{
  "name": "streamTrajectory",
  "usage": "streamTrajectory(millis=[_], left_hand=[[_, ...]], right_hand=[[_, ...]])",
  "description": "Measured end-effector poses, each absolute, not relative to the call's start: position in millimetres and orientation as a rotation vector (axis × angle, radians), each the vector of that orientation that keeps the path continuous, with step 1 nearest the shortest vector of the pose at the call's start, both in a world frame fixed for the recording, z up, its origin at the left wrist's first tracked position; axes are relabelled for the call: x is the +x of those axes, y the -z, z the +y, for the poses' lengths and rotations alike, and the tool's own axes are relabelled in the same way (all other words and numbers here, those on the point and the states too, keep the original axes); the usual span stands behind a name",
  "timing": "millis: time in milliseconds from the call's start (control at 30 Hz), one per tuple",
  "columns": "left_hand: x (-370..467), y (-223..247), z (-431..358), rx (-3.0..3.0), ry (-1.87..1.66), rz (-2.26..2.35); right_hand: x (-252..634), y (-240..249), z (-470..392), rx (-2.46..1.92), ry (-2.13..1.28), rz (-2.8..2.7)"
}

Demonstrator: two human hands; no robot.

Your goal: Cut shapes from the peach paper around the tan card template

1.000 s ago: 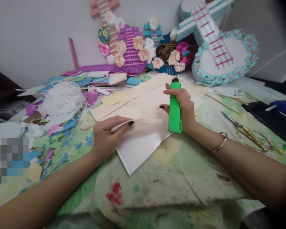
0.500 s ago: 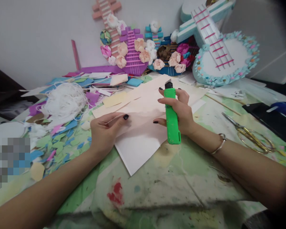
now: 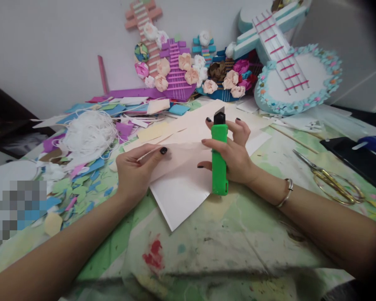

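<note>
Between the thumb and fingers of my left hand (image 3: 139,167) is the left edge of a thin pale pink sheet (image 3: 183,156). My right hand (image 3: 235,154) holds a green box cutter (image 3: 219,161) upright, its blade showing at the top, with the index finger across its body and the thumb apart on the left. A white sheet (image 3: 178,205) lies under the pink one, its corner pointing toward me. More pale pink paper (image 3: 207,115) is spread behind my hands.
Gold-handled scissors (image 3: 329,179) and a black pouch (image 3: 357,159) lie at the right. White string (image 3: 89,133) and paper scraps (image 3: 81,184) cover the left side. Decorated paper guitars (image 3: 175,75) stand along the wall, with a larger light-blue one (image 3: 301,75) at the right.
My right hand and the green cutter have moved slightly left and down, and the cutter is more upright. My left hand has shifted slightly left, still on the pink sheet.
</note>
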State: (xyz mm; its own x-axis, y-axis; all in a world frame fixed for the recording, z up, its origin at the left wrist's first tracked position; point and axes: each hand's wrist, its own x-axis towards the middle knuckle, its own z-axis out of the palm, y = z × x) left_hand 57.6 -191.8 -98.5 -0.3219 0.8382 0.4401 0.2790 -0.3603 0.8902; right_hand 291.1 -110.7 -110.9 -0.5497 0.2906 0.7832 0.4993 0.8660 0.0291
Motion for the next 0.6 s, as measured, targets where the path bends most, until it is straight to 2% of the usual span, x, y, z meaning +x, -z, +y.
streamTrajectory(millis=[367, 600], left_hand=[[43, 110, -167, 1.087, -1.851, 1.339], [43, 100, -169, 1.018, -1.879, 1.309]], right_hand=[[281, 104, -136, -0.041, 0.201, -2.547], [280, 108, -142, -0.127, 0.125, -2.62]])
